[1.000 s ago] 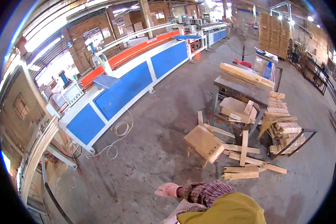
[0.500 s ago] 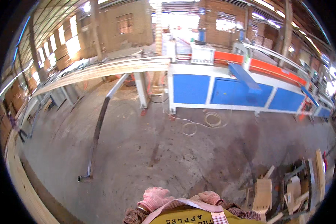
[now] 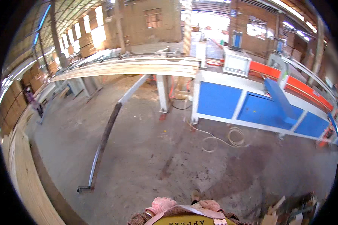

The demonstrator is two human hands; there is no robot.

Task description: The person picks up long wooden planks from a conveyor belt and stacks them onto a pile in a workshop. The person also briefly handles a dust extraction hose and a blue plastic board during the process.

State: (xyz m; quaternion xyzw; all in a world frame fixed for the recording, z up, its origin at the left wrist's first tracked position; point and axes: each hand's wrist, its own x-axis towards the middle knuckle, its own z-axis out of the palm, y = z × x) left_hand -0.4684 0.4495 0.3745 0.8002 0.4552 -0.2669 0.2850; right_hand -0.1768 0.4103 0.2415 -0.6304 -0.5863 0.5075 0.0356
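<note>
At the lower edge, my left hand (image 3: 161,205) wears a pink knitted glove and rests against the front of my body, its fingers curled. My right hand (image 3: 210,205), in a similar glove, is also curled beside the olive-yellow apron (image 3: 187,219). A pale pink band of cloth (image 3: 193,210) runs between the two hands. What the fingers close on, if anything, is hidden. The tip of my shoe (image 3: 195,195) shows between the hands on the concrete floor.
Ahead stands a long blue and white machine (image 3: 218,99) beside a raised bed of pale boards (image 3: 127,68). A slanting metal bar (image 3: 108,129) reaches the floor. Coiled hose (image 3: 236,138) lies nearby. Boards (image 3: 30,176) line the left; wood scraps (image 3: 270,217) lie lower right. A person (image 3: 33,101) stands far left.
My view has turned left and tilted up a little, so the machine and boards sit further right and the scraps have mostly left the picture. Both hands stay at my front.
</note>
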